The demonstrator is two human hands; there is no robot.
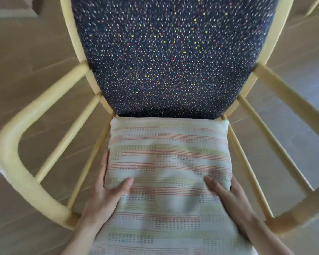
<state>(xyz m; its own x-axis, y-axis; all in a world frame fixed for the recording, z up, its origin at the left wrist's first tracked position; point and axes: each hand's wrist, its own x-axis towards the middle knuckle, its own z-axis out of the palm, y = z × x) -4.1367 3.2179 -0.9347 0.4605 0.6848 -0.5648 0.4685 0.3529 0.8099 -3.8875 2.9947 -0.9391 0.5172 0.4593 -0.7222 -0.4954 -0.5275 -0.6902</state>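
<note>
A cream cushion (pixel 166 162) with orange and pale green woven stripes lies on the seat of a pale yellow wooden armchair (pixel 26 181). My left hand (pixel 105 192) grips the cushion's left edge, thumb on top and fingers along the side. My right hand (pixel 226 196) grips the right edge the same way, thumb pressed into the top. The cushion's far edge touches the chair's dark blue back pad (pixel 173 61), which is speckled with many coloured dots. The cushion's near end runs out of the bottom of the view.
The chair's curved left armrest (pixel 13 159) and right armrest (pixel 293 100) with thin spindles flank the seat. Brown wood-plank floor (pixel 26 61) shows all round the chair. The view is slightly blurred.
</note>
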